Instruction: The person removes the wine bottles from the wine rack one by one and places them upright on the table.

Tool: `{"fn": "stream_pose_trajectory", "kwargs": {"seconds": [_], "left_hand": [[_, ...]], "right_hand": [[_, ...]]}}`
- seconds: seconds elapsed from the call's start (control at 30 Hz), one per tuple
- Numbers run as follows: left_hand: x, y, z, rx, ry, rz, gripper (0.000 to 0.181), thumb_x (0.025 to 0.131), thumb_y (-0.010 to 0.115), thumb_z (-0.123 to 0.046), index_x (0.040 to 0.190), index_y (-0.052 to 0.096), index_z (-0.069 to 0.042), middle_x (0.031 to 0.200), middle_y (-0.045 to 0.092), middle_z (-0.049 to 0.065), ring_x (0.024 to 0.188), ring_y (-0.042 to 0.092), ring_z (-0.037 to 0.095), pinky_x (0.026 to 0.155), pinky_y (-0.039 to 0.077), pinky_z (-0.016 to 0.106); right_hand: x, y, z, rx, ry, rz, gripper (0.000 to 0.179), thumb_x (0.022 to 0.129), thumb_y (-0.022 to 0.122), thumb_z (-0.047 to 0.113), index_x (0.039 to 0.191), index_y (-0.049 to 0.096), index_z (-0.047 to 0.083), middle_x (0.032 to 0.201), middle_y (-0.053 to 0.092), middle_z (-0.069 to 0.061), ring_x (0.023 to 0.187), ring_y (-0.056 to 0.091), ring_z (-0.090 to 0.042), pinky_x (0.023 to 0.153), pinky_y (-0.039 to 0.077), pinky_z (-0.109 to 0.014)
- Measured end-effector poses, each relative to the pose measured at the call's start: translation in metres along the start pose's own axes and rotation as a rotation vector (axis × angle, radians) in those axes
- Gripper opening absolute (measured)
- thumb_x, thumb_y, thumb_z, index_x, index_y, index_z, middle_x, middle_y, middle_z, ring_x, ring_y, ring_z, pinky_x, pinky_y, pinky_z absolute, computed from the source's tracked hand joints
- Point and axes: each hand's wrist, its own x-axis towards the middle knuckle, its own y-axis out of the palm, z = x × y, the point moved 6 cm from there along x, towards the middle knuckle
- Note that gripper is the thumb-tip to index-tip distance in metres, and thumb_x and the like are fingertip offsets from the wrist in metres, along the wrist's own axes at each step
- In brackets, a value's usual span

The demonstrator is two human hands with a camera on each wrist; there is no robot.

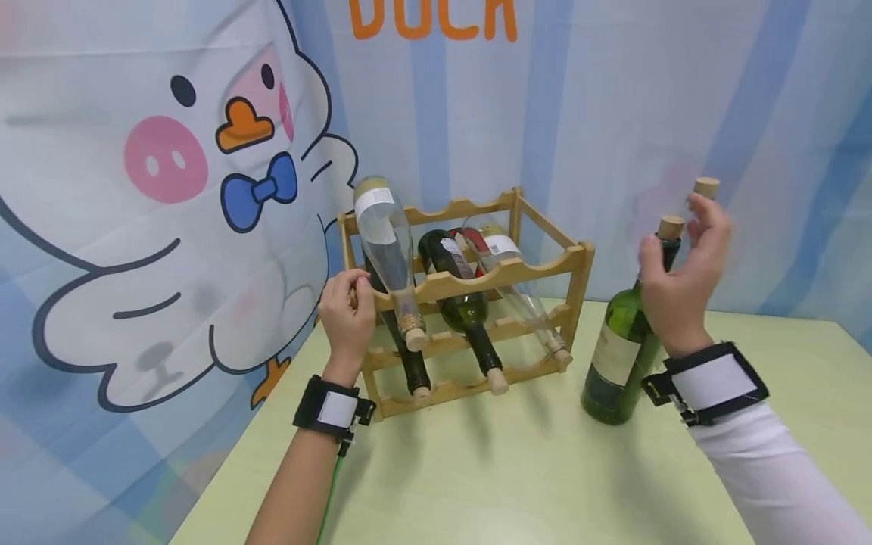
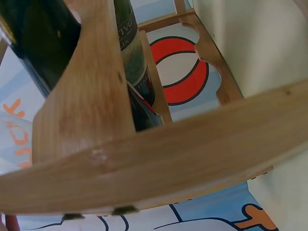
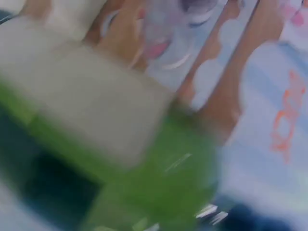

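Note:
My left hand (image 1: 349,314) grips the front left corner of a wooden wine rack (image 1: 577,284); in the left wrist view its rail (image 2: 192,139) runs close to the camera. My right hand (image 1: 688,291) is at the neck of an upright green wine bottle (image 1: 616,344), thumb and fingers spread either side of it. A cork (image 1: 671,227) tops that bottle. Beside my right fingertips shows a second cork (image 1: 706,187); what lies below it is hidden by the hand. The right wrist view is blurred, with the green bottle (image 3: 183,168) filling much of it.
Corked bottles lie neck-forward in the rack: a clear bottle (image 1: 384,242) on the top left, a dark one (image 1: 414,371) under it, a green one (image 1: 466,310) in the middle, another clear one (image 1: 527,303) right. The pale table (image 1: 511,469) meets a printed cloth backdrop (image 1: 613,113).

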Motion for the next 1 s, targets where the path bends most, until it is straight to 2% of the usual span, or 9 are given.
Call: {"fn": "stream_pose_trajectory", "kwargs": {"seconds": [0.07,0.13,0.23,0.37,0.53,0.63,0.7,0.83,1.0], "left_hand": [[0.002,-0.002,0.001,-0.002,-0.004,-0.013,0.017,0.084,0.046,-0.008,0.079,0.059,0.001,0.064,0.055,0.014,0.056,0.041,0.024,0.05,0.032,0.04],[0.004,-0.003,0.001,-0.003,-0.003,-0.025,0.016,0.084,0.046,-0.007,0.079,0.059,0.001,0.065,0.055,0.015,0.056,0.041,0.024,0.05,0.032,0.04],[0.005,-0.003,0.001,-0.009,0.0,-0.025,0.016,0.084,0.046,-0.007,0.08,0.059,0.001,0.066,0.055,0.014,0.057,0.041,0.024,0.05,0.032,0.04],[0.002,0.0,0.0,-0.01,-0.003,-0.008,0.016,0.085,0.046,-0.007,0.08,0.059,0.001,0.068,0.056,0.015,0.058,0.042,0.023,0.051,0.034,0.04],[-0.002,0.0,0.001,0.002,-0.014,-0.015,0.015,0.084,0.046,-0.006,0.08,0.059,0.001,0.069,0.057,0.014,0.06,0.045,0.024,0.051,0.035,0.041],[-0.003,0.001,-0.001,-0.001,-0.012,-0.017,0.014,0.084,0.047,-0.006,0.08,0.059,0.001,0.069,0.057,0.014,0.061,0.046,0.024,0.051,0.036,0.041],[-0.004,0.001,-0.001,-0.004,-0.006,-0.018,0.014,0.084,0.047,-0.006,0.081,0.059,0.0,0.069,0.057,0.014,0.061,0.046,0.024,0.051,0.036,0.041],[-0.003,0.0,-0.002,-0.001,0.003,-0.019,0.014,0.084,0.046,-0.006,0.082,0.059,0.0,0.069,0.057,0.014,0.06,0.046,0.024,0.05,0.036,0.041],[-0.002,-0.002,0.0,0.009,-0.001,-0.02,0.015,0.084,0.046,-0.007,0.082,0.059,0.0,0.07,0.057,0.014,0.06,0.046,0.024,0.05,0.036,0.041]], "right_hand": [[-0.006,0.026,0.025,0.005,-0.166,0.081,0.045,0.073,0.053,0.007,0.116,0.045,-0.005,0.12,0.047,-0.021,0.116,0.04,-0.03,0.101,0.031,-0.041],[-0.02,0.055,0.047,0.022,-0.32,0.214,0.049,0.072,0.057,0.005,0.117,0.043,-0.007,0.124,0.043,-0.026,0.12,0.037,-0.035,0.102,0.03,-0.047],[-0.049,0.094,0.07,0.045,-0.454,0.446,0.059,0.07,0.061,-0.002,0.124,0.037,-0.007,0.132,0.034,-0.029,0.127,0.027,-0.04,0.103,0.028,-0.051],[-0.079,0.133,0.086,0.028,-0.512,0.665,0.071,0.07,0.068,0.0,0.131,0.031,-0.003,0.138,0.027,-0.029,0.131,0.021,-0.039,0.102,0.029,-0.051],[-0.101,0.168,0.092,0.014,-0.497,0.852,0.081,0.065,0.068,-0.007,0.135,0.028,0.001,0.142,0.023,-0.028,0.133,0.014,-0.037,0.105,0.025,-0.05],[-0.108,0.18,0.094,0.003,-0.498,0.914,0.082,0.061,0.067,-0.012,0.134,0.034,0.003,0.142,0.023,-0.027,0.134,0.014,-0.037,0.104,0.026,-0.051],[-0.11,0.183,0.095,0.007,-0.499,0.924,0.073,0.063,0.067,-0.012,0.13,0.041,0.005,0.142,0.025,-0.027,0.133,0.016,-0.038,0.102,0.028,-0.053],[-0.111,0.184,0.096,0.03,-0.485,0.915,0.051,0.07,0.066,-0.009,0.117,0.056,0.009,0.139,0.033,-0.024,0.132,0.021,-0.036,0.095,0.034,-0.058],[-0.113,0.182,0.105,0.07,-0.524,0.878,0.041,0.071,0.061,-0.015,0.105,0.059,0.009,0.134,0.044,-0.019,0.13,0.029,-0.032,0.095,0.035,-0.055]]}}
